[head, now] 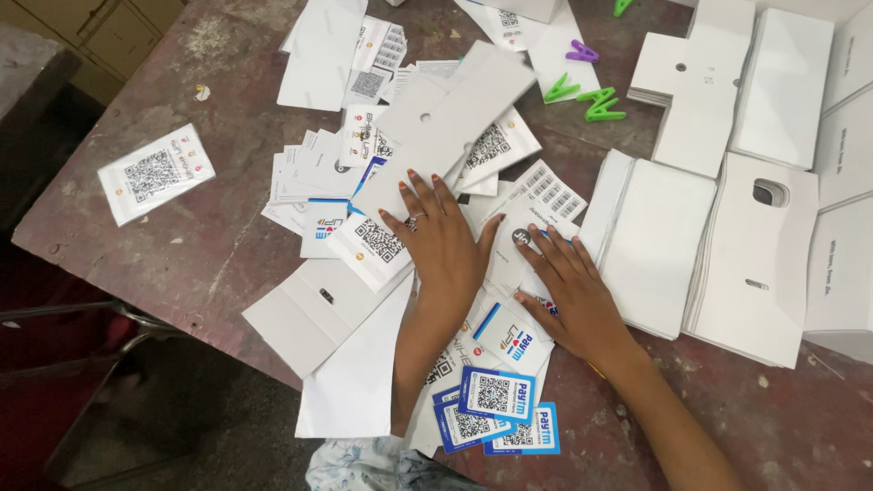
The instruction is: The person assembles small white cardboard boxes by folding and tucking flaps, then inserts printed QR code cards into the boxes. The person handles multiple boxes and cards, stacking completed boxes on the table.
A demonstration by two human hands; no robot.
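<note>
Closest to the person, just below both wrists, a few blue-bordered code cards (496, 395) lay overlapping near the table's (209, 245) edge, next to a plain white sheet (350, 382) that hung off it on the left-hand side. Both hands were flat on the mess of white cards (400, 173), nothing pinched or gripped as far as I could tell. The left hand (441, 241) had its fingers spread and pointing away, palm down, with a ring on one finger, pressing on the loose cards right beside a long white cardboard sleeve (436, 136) that ran off diagonally past its fingertips. The right hand (573, 291) sat just beside it, fingers fanned a bit, resting on a white card with a dark round mark (523, 238), thumbs nearly meeting. Right of that hand were neat stacks of folded white cartons (650, 241), one with a cut-out window (759, 259), and more stacks (727, 86) further out. Well off to the left of the left hand, one code card (155, 173) lay alone. Farthest out, past both hands, a couple of green clips (596, 102) and a purple clip (582, 53) sat on the worn reddish tabletop.
</note>
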